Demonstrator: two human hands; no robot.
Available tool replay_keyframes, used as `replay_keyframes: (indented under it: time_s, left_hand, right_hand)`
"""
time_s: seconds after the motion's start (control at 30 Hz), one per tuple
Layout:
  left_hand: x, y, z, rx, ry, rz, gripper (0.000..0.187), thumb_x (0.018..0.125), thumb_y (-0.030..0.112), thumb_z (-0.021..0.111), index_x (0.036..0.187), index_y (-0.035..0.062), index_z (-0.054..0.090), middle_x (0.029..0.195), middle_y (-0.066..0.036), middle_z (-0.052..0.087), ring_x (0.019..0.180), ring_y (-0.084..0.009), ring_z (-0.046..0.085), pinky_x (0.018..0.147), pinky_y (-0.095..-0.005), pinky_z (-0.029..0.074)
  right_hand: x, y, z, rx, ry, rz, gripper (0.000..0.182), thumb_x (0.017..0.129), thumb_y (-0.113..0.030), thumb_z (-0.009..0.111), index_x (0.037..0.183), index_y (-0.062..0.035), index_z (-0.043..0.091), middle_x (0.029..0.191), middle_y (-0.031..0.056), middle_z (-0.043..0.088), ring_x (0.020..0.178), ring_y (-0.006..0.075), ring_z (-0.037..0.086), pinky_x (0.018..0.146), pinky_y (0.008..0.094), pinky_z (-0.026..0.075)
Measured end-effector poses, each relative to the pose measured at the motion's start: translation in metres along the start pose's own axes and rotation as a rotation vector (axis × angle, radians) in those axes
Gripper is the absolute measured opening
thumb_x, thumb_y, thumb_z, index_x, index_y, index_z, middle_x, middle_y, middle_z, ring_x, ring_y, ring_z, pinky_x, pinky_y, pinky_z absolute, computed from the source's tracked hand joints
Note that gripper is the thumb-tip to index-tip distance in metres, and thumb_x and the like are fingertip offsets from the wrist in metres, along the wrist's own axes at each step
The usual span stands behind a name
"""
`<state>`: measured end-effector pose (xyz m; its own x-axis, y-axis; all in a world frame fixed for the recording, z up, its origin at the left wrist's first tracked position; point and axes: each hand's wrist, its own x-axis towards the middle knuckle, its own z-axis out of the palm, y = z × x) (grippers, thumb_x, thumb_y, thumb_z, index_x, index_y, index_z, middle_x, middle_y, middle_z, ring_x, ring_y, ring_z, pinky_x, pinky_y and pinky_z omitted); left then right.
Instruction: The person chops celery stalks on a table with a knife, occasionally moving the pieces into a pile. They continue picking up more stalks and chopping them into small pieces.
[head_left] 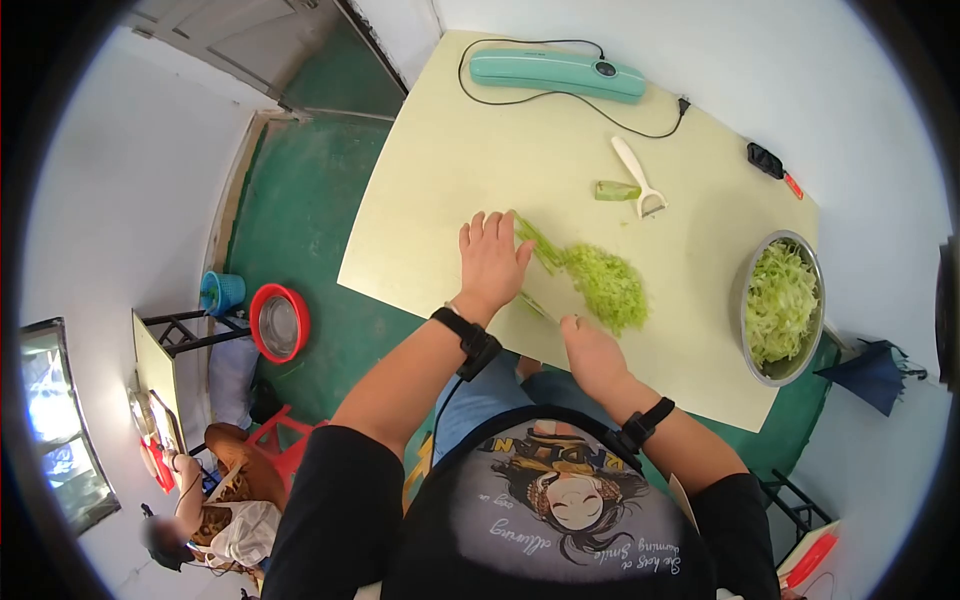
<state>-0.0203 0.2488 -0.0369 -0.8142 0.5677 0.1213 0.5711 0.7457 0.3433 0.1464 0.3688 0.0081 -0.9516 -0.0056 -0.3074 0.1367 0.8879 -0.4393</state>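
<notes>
On the pale yellow table, my left hand lies with its fingers spread, beside thin green vegetable strips. My right hand is closed round the handle of a knife, whose narrow blade points toward my left hand. The handle is mostly hidden in the fist. Just right of the strips sits a pile of finely chopped green vegetable. Farther back are a short green vegetable piece and a white peeler. A metal bowl of green shreds stands at the right end.
A teal appliance with a black cord lies at the back edge. A black object is near the wall. Left on the floor are a red basin and a blue basket. Another person sits at the lower left.
</notes>
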Motion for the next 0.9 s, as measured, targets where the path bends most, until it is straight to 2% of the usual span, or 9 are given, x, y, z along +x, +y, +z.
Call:
replay_keyframes:
  time_s: [0.4, 0.5, 0.57, 0.6, 0.67, 0.7, 0.8, 0.87, 0.9]
  left_hand:
    - [-0.003, -0.005, -0.011, -0.056, -0.044, 0.065, 0.034, 0.087, 0.023, 0.052, 0.116, 0.0061, 0.052, 0.114, -0.011, 0.055, 0.114, -0.0322, 0.043, 0.1, -0.0498, 0.028]
    - [-0.008, -0.005, -0.011, -0.056, 0.023, 0.13, 0.03, 0.086, 0.021, 0.052, 0.112, 0.0046, 0.055, 0.109, -0.012, 0.058, 0.109, -0.0333, 0.047, 0.094, -0.0456, 0.034]
    - [-0.002, -0.006, -0.011, -0.134, -0.072, 0.095, 0.029, 0.086, 0.02, 0.054, 0.111, 0.0048, 0.055, 0.107, -0.013, 0.058, 0.107, -0.033, 0.048, 0.092, -0.0428, 0.037]
    - [0.002, -0.007, -0.011, -0.133, -0.058, 0.103, 0.029, 0.086, 0.02, 0.054, 0.111, 0.0048, 0.055, 0.107, -0.013, 0.058, 0.107, -0.033, 0.048, 0.092, -0.0428, 0.037]
    - [0.008, -0.011, -0.012, -0.386, 0.276, 0.108, 0.026, 0.086, 0.017, 0.054, 0.108, 0.0038, 0.056, 0.103, -0.014, 0.059, 0.105, -0.0316, 0.05, 0.089, -0.0378, 0.042]
    - [0.007, -0.014, -0.018, -0.388, 0.274, 0.113, 0.026, 0.086, 0.017, 0.054, 0.108, 0.0038, 0.056, 0.103, -0.014, 0.059, 0.105, -0.0316, 0.05, 0.089, -0.0378, 0.042]
    - [-0.016, -0.029, -0.032, -0.353, 0.051, 0.085, 0.021, 0.083, 0.011, 0.055, 0.102, 0.0015, 0.056, 0.101, -0.013, 0.058, 0.101, -0.0294, 0.053, 0.086, -0.0348, 0.044]
    - [-0.032, -0.044, -0.015, -0.236, -0.333, 0.51, 0.019, 0.079, 0.01, 0.054, 0.096, 0.0009, 0.057, 0.097, -0.011, 0.056, 0.096, -0.0275, 0.054, 0.081, -0.0343, 0.046]
    - [-0.036, -0.045, -0.011, -0.239, -0.333, 0.507, 0.019, 0.079, 0.01, 0.054, 0.096, 0.0009, 0.057, 0.097, -0.011, 0.056, 0.096, -0.0275, 0.054, 0.081, -0.0343, 0.046]
  right_hand:
    - [-0.001, -0.007, 0.004, -0.032, -0.051, 0.022, 0.02, 0.077, -0.003, 0.053, 0.094, -0.0036, 0.043, 0.084, 0.0192, 0.053, 0.067, 0.033, 0.062, 0.055, 0.0414, 0.05]
    - [-0.007, -0.01, 0.004, 0.01, -0.023, 0.018, 0.019, 0.077, -0.002, 0.052, 0.094, -0.0037, 0.043, 0.084, 0.0194, 0.053, 0.067, 0.0341, 0.061, 0.055, 0.0415, 0.05]
    - [-0.004, -0.003, 0.008, -0.003, -0.01, 0.007, 0.015, 0.08, -0.003, 0.05, 0.094, -0.0032, 0.043, 0.083, 0.0197, 0.054, 0.068, 0.0356, 0.061, 0.057, 0.0423, 0.05]
    - [-0.001, 0.004, 0.013, -0.011, 0.005, 0.004, 0.015, 0.08, -0.003, 0.05, 0.094, -0.0032, 0.043, 0.083, 0.0197, 0.054, 0.068, 0.0356, 0.061, 0.057, 0.0423, 0.05]
    - [0.004, 0.017, 0.023, 0.113, 0.032, 0.09, 0.015, 0.084, -0.009, 0.05, 0.096, -0.0019, 0.043, 0.084, 0.0212, 0.056, 0.072, 0.0384, 0.059, 0.062, 0.0462, 0.047]
    - [0.006, 0.017, 0.022, 0.115, 0.036, 0.094, 0.015, 0.084, -0.009, 0.05, 0.096, -0.0019, 0.043, 0.084, 0.0212, 0.056, 0.072, 0.0384, 0.059, 0.062, 0.0462, 0.047]
    - [0.006, 0.018, 0.018, 0.132, 0.036, 0.102, 0.011, 0.085, -0.008, 0.046, 0.094, -0.0028, 0.044, 0.081, 0.0203, 0.058, 0.072, 0.0378, 0.06, 0.062, 0.0457, 0.048]
    - [0.007, 0.019, 0.021, 0.166, 0.059, 0.1, 0.013, 0.085, -0.01, 0.048, 0.094, -0.003, 0.044, 0.081, 0.021, 0.057, 0.073, 0.0388, 0.059, 0.064, 0.0466, 0.048]
    - [0.008, 0.018, 0.018, 0.164, 0.055, 0.101, 0.013, 0.085, -0.01, 0.048, 0.094, -0.003, 0.044, 0.081, 0.021, 0.057, 0.073, 0.0388, 0.059, 0.064, 0.0466, 0.048]
